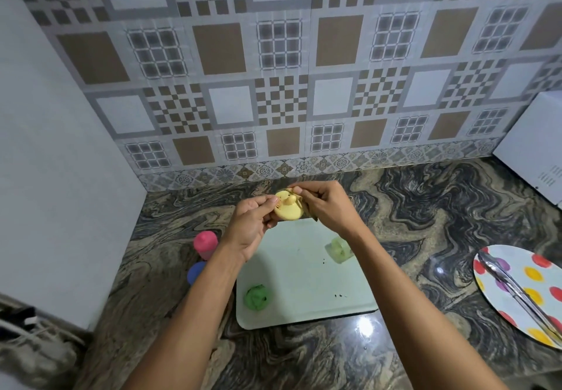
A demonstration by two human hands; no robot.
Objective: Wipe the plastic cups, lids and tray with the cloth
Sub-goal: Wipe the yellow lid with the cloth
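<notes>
My left hand [254, 222] grips a yellow plastic lid [287, 209] by its left edge, held up above the far end of the pale green tray [307, 304]. My right hand [327, 205] pinches a brownish cloth [310, 211] against the lid's right side; most of the cloth is hidden behind my fingers. On the tray lie a green lid [257, 297] near the front left and a clear green cup [338, 249] on its side at the right. A pink cup [206, 244] and a blue cup [196, 272] stand on the counter left of the tray.
A white plate with coloured dots [501, 304] carrying metal tongs [517, 292] sits at the right. A white appliance [535, 146] stands at the back right. A plain wall closes the left side, a tiled wall the back. Dark crumbs dot the tray.
</notes>
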